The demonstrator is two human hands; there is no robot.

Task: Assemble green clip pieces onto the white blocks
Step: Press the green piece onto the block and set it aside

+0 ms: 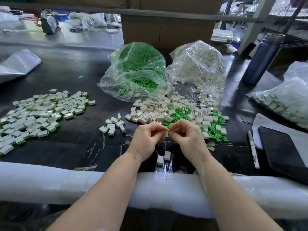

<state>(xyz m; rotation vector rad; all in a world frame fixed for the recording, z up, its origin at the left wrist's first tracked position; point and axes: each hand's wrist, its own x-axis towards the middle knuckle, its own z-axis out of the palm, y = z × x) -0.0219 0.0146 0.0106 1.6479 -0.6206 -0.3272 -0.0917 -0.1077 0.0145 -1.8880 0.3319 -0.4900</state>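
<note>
My left hand [148,139] and my right hand [186,135] meet fingertip to fingertip near the table's front edge. Between them they pinch a white block [166,134] with a green clip piece [168,127] at its top; fingers hide most of both. Just beyond lies a mixed heap of loose white blocks [160,110] and green clip pieces [215,129]. Assembled blocks with green edges form a wide pile [38,114] at the left and a small group [113,125] nearer the hands. Two more blocks [164,157] lie below my hands.
A clear bag of green clips [138,70] and a clear bag of white blocks [198,64] stand open behind the heap. A blue bottle [261,59], another bag of blocks [286,100], a pen [253,149] and a dark tablet [283,149] sit at the right. White foam padding [50,182] lines the front edge.
</note>
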